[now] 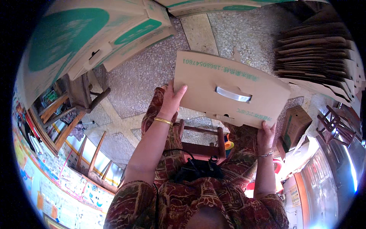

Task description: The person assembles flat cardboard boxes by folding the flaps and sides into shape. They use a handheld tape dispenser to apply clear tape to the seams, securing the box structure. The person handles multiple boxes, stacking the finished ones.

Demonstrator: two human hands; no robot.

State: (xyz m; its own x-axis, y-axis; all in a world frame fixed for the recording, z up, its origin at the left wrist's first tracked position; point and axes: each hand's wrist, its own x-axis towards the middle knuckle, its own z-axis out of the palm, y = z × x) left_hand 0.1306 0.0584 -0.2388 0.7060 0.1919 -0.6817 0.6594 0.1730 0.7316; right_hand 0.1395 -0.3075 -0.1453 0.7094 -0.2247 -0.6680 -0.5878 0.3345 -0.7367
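Observation:
A brown cardboard carton (207, 72) with green print spans the space between my hands, tilted over my lap. On its upward face is a pale plastic carry handle (233, 94), and a small tab with a slot (224, 117) lies along its near edge. My left hand (172, 100) grips the left end, thumb on top and fingers hidden below. At the near right corner my right hand (266, 135) closes on the edge, fingers largely out of sight. How deep the carton is cannot be seen.
Large brown-and-green cartons (131, 32) stand at the far left. A tall stack of flattened cartons (312, 57) rises at the far right, with a smaller box (296, 124) nearer. A reddish stool (202, 148) is between my legs; wooden furniture (81, 93) stands left.

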